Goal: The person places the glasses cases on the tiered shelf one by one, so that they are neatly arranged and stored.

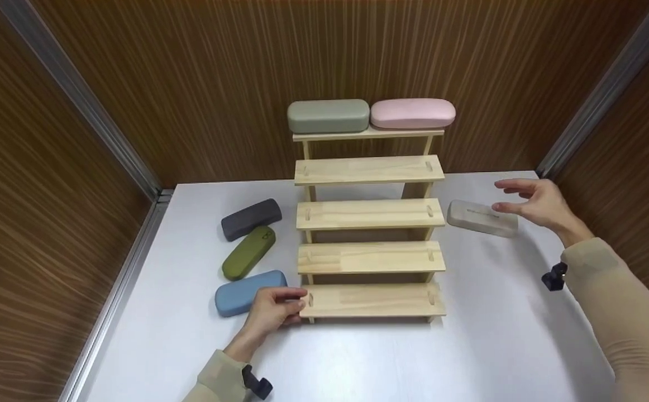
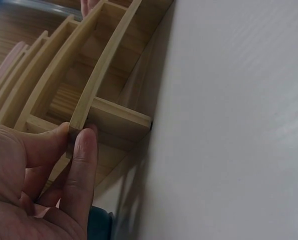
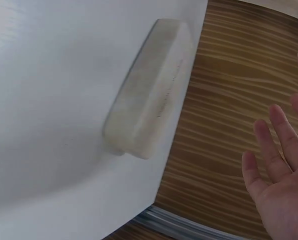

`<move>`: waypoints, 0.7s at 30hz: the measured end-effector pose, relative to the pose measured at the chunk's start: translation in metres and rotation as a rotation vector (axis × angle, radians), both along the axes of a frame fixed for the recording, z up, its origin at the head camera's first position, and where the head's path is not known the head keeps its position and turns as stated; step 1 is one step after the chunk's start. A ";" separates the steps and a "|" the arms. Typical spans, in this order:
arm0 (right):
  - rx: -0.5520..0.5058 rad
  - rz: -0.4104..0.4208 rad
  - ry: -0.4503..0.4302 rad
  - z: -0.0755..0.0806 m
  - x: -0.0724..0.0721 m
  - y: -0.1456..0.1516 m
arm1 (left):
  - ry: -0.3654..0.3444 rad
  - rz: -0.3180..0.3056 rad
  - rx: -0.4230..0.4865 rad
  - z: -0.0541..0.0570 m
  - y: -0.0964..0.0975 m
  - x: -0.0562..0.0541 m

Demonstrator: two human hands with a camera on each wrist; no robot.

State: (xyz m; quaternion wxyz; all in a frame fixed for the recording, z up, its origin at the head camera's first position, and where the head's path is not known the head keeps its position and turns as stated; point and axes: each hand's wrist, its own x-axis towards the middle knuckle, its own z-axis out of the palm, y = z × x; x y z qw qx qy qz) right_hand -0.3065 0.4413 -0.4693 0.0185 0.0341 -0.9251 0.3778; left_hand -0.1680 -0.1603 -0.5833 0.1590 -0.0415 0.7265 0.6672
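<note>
My left hand (image 1: 271,309) pinches the left end of the lowest board of a stepped wooden shelf (image 1: 372,214). In the left wrist view, thumb and fingertips (image 2: 85,145) lie on either side of that board end. Close behind this hand lies a blue glasses case (image 1: 241,295). My right hand (image 1: 545,204) hovers by the right end of a beige glasses case (image 1: 475,218), thumb and fingers spread apart. The right wrist view shows the beige case (image 3: 149,90) on the white table, apart from the extended fingers (image 3: 289,142).
On the top board stand a grey-green glasses case (image 1: 329,116) and a pink one (image 1: 413,114), side by side. Left of the shelf lie a dark grey case (image 1: 251,219) and an olive case (image 1: 249,253). Wood-grain panels (image 1: 224,72) enclose the white table (image 1: 358,363) at the back and sides.
</note>
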 end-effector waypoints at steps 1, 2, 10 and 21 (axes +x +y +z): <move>-0.003 -0.001 -0.002 -0.004 0.001 0.002 | 0.001 0.000 -0.001 0.000 0.000 0.000; -0.006 -0.001 -0.004 -0.008 0.001 0.004 | 0.002 -0.001 -0.001 0.000 0.000 0.000; -0.018 -0.048 -0.088 -0.038 0.004 0.016 | 0.005 0.000 0.006 0.000 0.000 0.001; -0.059 -0.139 -0.176 -0.067 -0.001 0.031 | 0.005 0.009 -0.019 0.001 0.002 0.001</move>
